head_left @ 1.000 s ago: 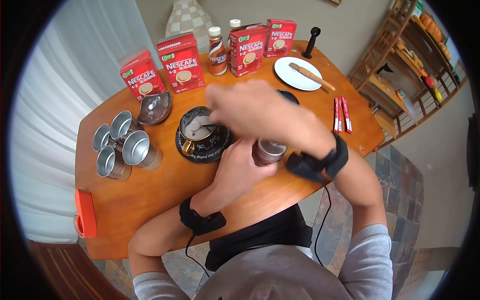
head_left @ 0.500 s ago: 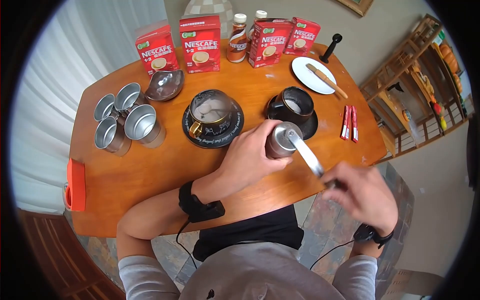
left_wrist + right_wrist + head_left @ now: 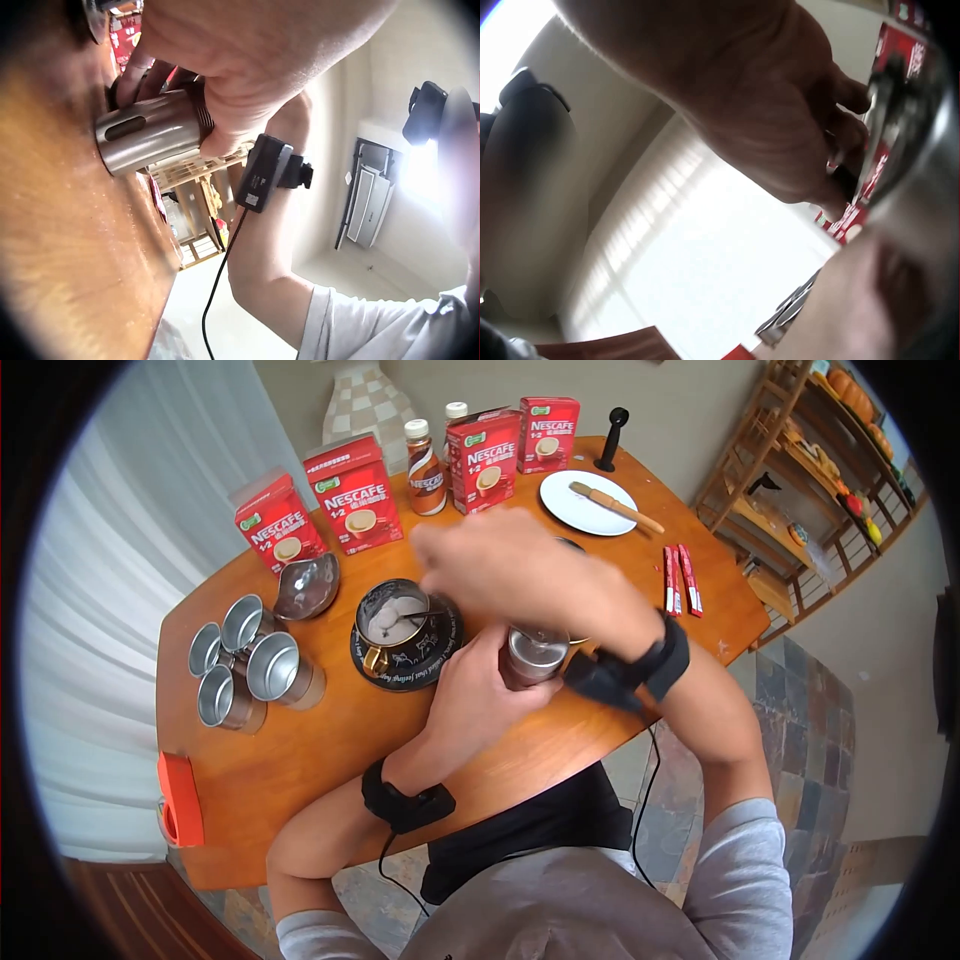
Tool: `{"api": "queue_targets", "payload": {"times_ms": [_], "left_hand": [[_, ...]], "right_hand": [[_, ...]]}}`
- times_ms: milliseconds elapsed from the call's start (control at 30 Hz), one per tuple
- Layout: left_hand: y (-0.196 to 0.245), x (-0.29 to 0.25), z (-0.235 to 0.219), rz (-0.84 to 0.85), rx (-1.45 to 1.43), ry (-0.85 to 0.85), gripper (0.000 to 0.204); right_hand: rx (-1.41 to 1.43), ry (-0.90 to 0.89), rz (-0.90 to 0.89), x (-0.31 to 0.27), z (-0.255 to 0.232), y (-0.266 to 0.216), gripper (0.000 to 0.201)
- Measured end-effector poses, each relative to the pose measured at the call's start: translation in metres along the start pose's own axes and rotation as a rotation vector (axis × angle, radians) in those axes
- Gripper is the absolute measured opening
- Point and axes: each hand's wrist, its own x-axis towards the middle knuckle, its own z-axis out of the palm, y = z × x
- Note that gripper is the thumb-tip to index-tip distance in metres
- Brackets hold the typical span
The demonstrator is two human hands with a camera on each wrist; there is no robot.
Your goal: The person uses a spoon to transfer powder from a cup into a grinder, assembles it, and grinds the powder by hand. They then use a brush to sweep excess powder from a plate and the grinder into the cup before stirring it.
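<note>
The left hand (image 3: 478, 692) is nearer, fingers clamped round the silver cylindrical metal grinder (image 3: 537, 655), near upright on the brown wooden surface (image 3: 240, 790); the right hand (image 3: 505, 565), beyond, curls fingers round its dark crank knob (image 3: 845, 181).

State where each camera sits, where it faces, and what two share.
Head: worn on the head, facing forward and down over the table; shows both arms, torso, left hand, right hand.
Left wrist: faces past the left hand at the metal cylinder; right forearm behind.
Right wrist: faces along the right hand; red boxes partly visible.
Head and left wrist share the cylinder.
</note>
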Motion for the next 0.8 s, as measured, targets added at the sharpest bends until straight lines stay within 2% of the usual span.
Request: {"api": "queue_targets", "payload": {"times_ms": [67,100,167,200,233,300,400,533,600,700,767,800], "left_hand": [[-0.001,-0.001,0.001,-0.022,0.052,0.006,0.064],[-0.001,0.000,0.001,-0.023,0.042,0.004,0.064],[0.001,-0.001,0.001,-0.038,0.024,0.010,0.066],[0.002,-0.002,0.000,-0.043,0.023,0.006,0.066],[0.003,-0.002,0.000,-0.048,0.022,0.001,0.067],[0.000,-0.002,0.000,-0.044,0.002,-0.006,0.067],[0.000,-0.002,0.000,-0.017,0.025,0.011,0.067],[-0.001,-0.001,0.001,-0.009,-0.010,0.012,0.063],[0.003,-0.001,-0.001,-0.054,-0.018,-0.016,0.063],[0.006,-0.002,0.000,-0.123,-0.084,-0.028,0.062],[0.004,-0.001,-0.006,-0.130,-0.072,-0.050,0.059],[-0.003,-0.004,-0.008,0.014,-0.061,-0.031,0.059]], "right_hand": [[0.129,0.032,0.066,-0.015,-0.008,0.041,0.022],[0.082,0.009,0.163,-0.029,-0.020,0.045,0.021],[0.007,0.070,0.227,-0.066,-0.033,0.056,0.024],[0.065,-0.005,0.353,-0.081,-0.047,0.049,0.024],[0.084,0.063,0.293,-0.101,-0.050,0.052,0.022],[0.130,-0.045,0.480,-0.129,-0.069,0.031,0.021],[0.110,-0.192,0.584,-0.157,-0.092,-0.009,0.021],[0.263,-0.307,0.292,-0.172,-0.099,-0.047,0.021],[0.331,-0.305,0.083,-0.158,-0.087,-0.064,0.021],[0.267,-0.349,-0.083,-0.123,-0.073,-0.083,0.023],[0.247,-0.208,-0.203,-0.100,-0.053,-0.083,0.028],[0.236,-0.136,-0.260,-0.087,-0.043,-0.081,0.030]]}}
